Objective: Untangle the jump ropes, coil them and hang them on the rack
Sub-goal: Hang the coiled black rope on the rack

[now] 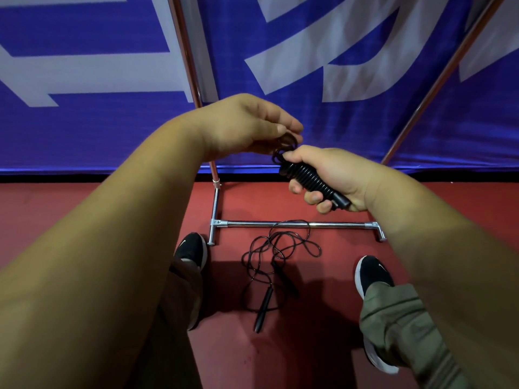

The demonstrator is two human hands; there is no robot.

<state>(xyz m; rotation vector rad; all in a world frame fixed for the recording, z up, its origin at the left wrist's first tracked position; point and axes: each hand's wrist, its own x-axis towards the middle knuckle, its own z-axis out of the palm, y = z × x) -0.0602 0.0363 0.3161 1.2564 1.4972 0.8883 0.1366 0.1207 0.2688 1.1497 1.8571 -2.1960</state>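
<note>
My right hand (328, 178) grips a black jump rope bundle (311, 179), its cord wound tightly round the handles. My left hand (250, 126) pinches a small loop of that cord (286, 141) at the bundle's upper end, just above my right thumb. A second black jump rope (276, 254) lies tangled on the red floor between my feet, one handle (262, 311) pointing toward me. The chrome rack's base bar (295, 225) runs across the floor beyond the rope. Its uprights (191, 66) rise on the left and right.
A blue and white banner (365, 51) hangs behind the rack, down to the floor. My black shoes (191, 251) stand on either side of the loose rope. The red floor (252, 360) stretches toward me.
</note>
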